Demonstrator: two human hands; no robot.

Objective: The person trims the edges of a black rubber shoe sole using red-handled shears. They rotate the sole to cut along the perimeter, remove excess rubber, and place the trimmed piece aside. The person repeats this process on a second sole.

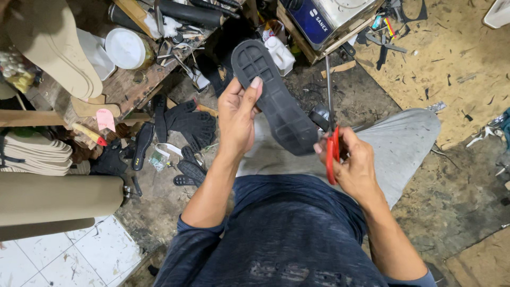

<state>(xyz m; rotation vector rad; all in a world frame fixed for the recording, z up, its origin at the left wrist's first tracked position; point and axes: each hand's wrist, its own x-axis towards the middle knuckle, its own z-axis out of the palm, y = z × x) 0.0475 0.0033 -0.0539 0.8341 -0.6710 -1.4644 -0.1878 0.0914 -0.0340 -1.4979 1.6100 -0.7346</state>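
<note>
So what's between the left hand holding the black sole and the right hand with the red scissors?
In the head view, only the black sole spans from left hand to right hand; grey trouser leg lies beneath.

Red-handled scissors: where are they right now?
Head view, right of centre: the red-handled scissors are in the right hand, blades pointing up beside the black shoe sole that the left hand holds.
</note>
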